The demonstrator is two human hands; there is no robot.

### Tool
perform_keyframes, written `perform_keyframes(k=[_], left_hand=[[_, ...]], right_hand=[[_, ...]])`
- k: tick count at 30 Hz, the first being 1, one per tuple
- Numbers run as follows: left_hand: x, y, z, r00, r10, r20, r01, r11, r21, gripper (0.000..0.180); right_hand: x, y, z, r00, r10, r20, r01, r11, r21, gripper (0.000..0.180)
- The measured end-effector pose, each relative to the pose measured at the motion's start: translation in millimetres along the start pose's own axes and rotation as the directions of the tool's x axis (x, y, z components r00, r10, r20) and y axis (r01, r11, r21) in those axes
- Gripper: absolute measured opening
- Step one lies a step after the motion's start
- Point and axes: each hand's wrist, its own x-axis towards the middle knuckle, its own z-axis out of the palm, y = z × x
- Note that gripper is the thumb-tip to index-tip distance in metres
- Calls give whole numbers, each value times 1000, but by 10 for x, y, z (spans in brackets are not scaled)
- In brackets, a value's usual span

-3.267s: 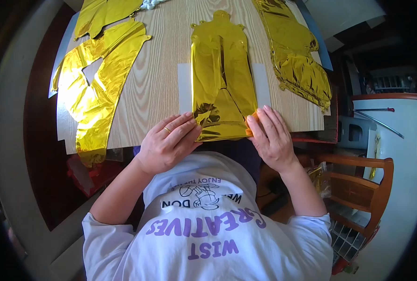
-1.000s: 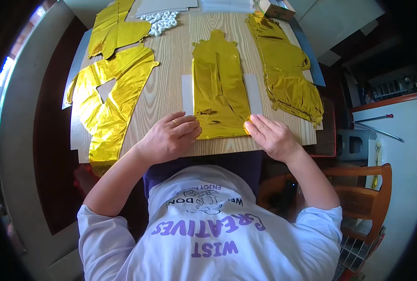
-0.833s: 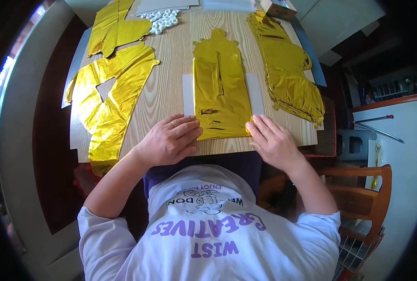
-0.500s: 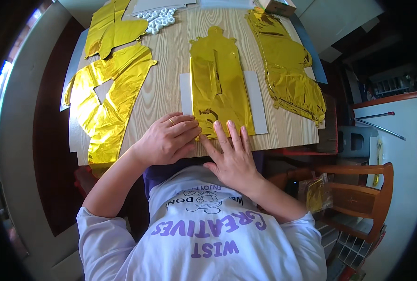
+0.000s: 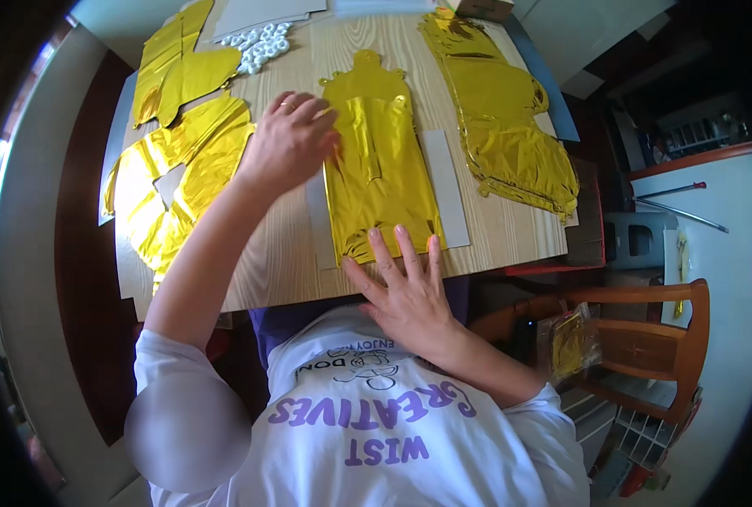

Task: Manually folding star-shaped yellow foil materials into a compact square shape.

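Note:
A flat gold foil balloon (image 5: 380, 194) lies lengthwise in front of me, with a narrow flap down its middle and a rounded, tabbed far end. Under its near part is a pale card (image 5: 446, 190), showing at both sides. My right hand (image 5: 405, 287) rests on the balloon's near end, fingers spread flat and pressing the foil. At the balloon's left edge, farther up, my left hand (image 5: 289, 139) hovers with curled fingers. Its fingertips are slightly blurred, and whether they pinch anything is hidden.
More gold foil balloons lie flat at left (image 5: 181, 165), far left (image 5: 194, 72) and right (image 5: 507, 110). Small white rings (image 5: 262, 46) are heaped at the back beside pale sheets (image 5: 266, 17). A wooden chair (image 5: 646, 338) stands at right, past the table's edge.
My left hand has left the balloon's near left corner and moved away from me along its left edge. The right hand stays on the near end. The whole view has shifted slightly.

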Motion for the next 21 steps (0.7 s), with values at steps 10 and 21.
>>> perform_keyframes(k=[10,21], left_hand=[[188,498,430,822,218,527,-166,976,-144,79],[63,693,43,953,-214,214,258,944,-206,68]], right_hand=[[-13,-3,10,1000,24,14,-24,999,-26,72],[15,-6,-114,998,6,62,-3,998,-55,71]])
